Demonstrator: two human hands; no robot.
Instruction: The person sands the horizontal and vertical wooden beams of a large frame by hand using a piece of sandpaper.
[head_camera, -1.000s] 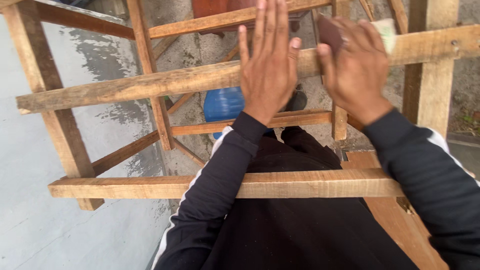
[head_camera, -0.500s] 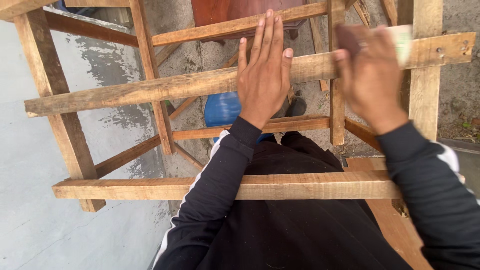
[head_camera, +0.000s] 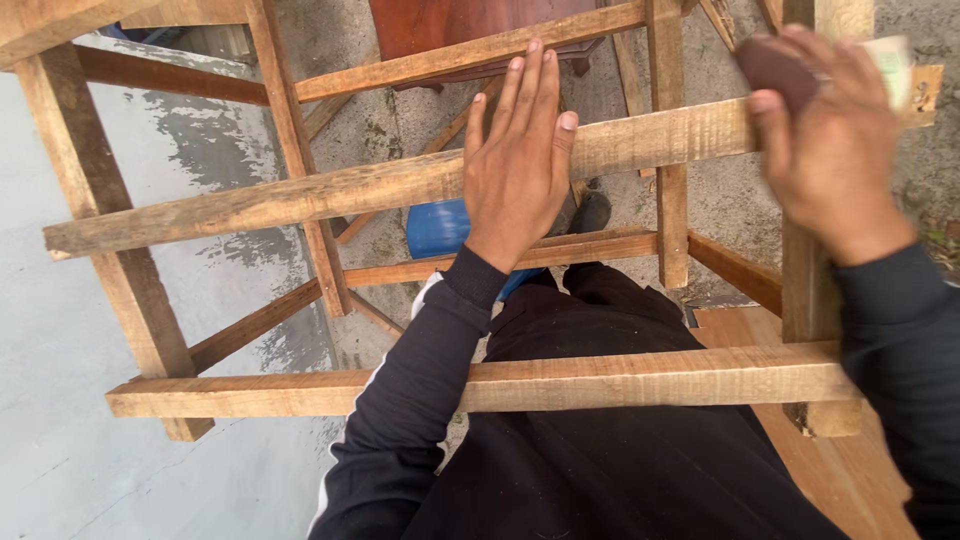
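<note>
Head view: left hand flat, fingers spread, on rough pale wooden crossbar; right hand clamped around dark brown sanding block at crossbar's right end. Risk: splinters from rough grain.

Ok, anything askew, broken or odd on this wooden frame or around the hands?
Nothing stands out. The left hand lies flat on the upper rail; the right hand, blurred, presses a dark brown pad against the same rail. The rails are rough, but none looks cracked.
</note>
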